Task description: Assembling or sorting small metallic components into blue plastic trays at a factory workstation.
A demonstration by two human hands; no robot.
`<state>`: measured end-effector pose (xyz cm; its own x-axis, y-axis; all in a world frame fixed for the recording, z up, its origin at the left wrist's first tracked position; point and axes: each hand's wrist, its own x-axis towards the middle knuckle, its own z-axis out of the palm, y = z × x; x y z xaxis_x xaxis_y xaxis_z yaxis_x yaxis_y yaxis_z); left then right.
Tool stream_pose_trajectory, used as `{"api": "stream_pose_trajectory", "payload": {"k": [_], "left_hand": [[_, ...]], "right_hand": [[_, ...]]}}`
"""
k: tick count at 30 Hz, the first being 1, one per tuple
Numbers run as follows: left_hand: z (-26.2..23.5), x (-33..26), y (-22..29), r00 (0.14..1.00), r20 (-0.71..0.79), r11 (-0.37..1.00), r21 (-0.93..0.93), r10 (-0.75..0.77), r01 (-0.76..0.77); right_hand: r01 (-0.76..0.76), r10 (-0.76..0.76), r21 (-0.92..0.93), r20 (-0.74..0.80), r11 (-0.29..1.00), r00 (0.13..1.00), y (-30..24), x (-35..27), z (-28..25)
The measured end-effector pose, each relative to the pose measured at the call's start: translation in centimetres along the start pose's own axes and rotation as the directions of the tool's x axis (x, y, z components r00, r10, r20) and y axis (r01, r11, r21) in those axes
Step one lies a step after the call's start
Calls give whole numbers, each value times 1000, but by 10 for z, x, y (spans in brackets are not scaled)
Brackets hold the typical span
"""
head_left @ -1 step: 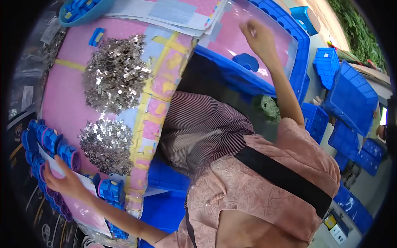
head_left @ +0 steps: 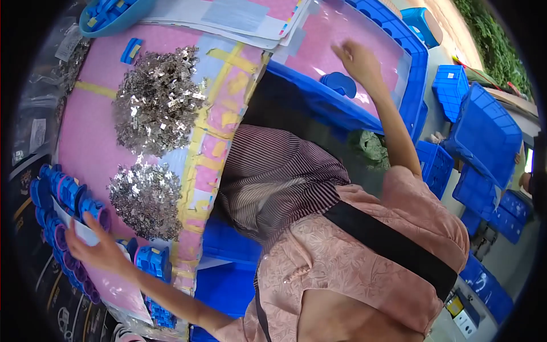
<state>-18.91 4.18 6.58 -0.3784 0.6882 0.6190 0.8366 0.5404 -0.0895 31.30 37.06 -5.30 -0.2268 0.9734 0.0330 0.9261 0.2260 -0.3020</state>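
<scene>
My left hand (head_left: 101, 251) is open, thumb and fingers apart, over the left end of the pink-covered table (head_left: 94, 122). Nothing is visible in it. Close by are rows of blue round plastic parts (head_left: 68, 194), some with purple rims. My right hand (head_left: 362, 64) hovers over a pink sheet in a blue tray (head_left: 419, 74), fingers loosely bent and slightly apart, with nothing seen in them. Just below it lies a single blue round part (head_left: 339, 84), apart from the fingers. Two heaps of small shiny metal pieces, a larger heap (head_left: 156, 102) and a smaller heap (head_left: 147, 202), lie between my hands.
A light-blue bowl (head_left: 137, 16) of blue parts stands at the far left, near one loose blue part (head_left: 131, 51). Paper sheets (head_left: 236, 20) lie along the far side. Several blue crates (head_left: 484, 137) stand at right. Yellow tape (head_left: 196, 148) runs along the table edge.
My left hand has shifted slightly right and its fingers have moved. My right hand has come a little nearer, toward the single blue part. The heaps and parts stay put.
</scene>
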Motion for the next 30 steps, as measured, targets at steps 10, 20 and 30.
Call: {"api": "stream_pose_trajectory", "payload": {"k": [10,20,30], "left_hand": [[-12,-81,204,902,406,619,-675,-143,402],[-18,-91,292,401,776,-732,112,487,672],[-37,-84,230,510,796,-829,-19,326,559]], "right_hand": [[245,-229,-9,320,970,919,85,-54,15],[726,-646,457,-352,513,678,-98,-95,-39],[802,-827,445,-205,398,524,-192,-75,-22]]}}
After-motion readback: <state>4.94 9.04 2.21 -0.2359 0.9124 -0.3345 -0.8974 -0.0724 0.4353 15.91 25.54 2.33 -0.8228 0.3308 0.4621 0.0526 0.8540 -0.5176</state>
